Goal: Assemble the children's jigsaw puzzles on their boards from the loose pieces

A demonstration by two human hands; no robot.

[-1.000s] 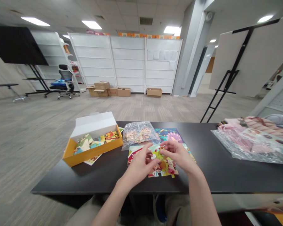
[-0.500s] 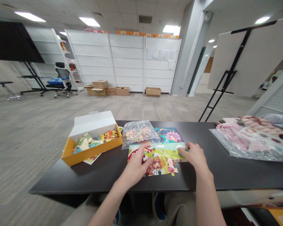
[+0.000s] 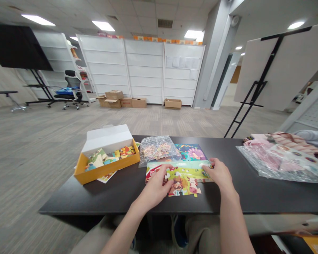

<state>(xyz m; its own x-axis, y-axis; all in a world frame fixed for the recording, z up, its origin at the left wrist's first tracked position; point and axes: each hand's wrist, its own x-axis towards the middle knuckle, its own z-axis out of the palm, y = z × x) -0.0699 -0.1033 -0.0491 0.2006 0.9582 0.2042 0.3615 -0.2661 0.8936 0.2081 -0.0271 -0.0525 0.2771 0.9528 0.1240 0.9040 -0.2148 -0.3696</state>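
A partly joined farm jigsaw puzzle (image 3: 185, 173) lies flat in front of me, showing a red barn, a farmer and a cow. Its lower edge is uneven, with tabs sticking out. My left hand (image 3: 157, 185) rests on its left part, thumb and fingers apart, covering some of the picture. At the upper right corner, my right hand (image 3: 219, 173) touches the puzzle with its thumb and fingertips spread. Behind the puzzle lie a clear plastic bag of puzzle pieces (image 3: 160, 150) and a blue picture sheet (image 3: 192, 151) with a pink peacock.
An open yellow box (image 3: 108, 169) with loose puzzle pieces stands on the left of the black table (image 3: 116, 197), over some printed cards. Plastic-wrapped pink cloth (image 3: 275, 158) lies on the right. Beyond the table stand an easel-like stand (image 3: 254, 91) and cardboard boxes (image 3: 113, 98).
The right thumb has shifted slightly on the puzzle's right part. My left hand stays at nearly the same spot on the puzzle. The whole view has shifted slightly.
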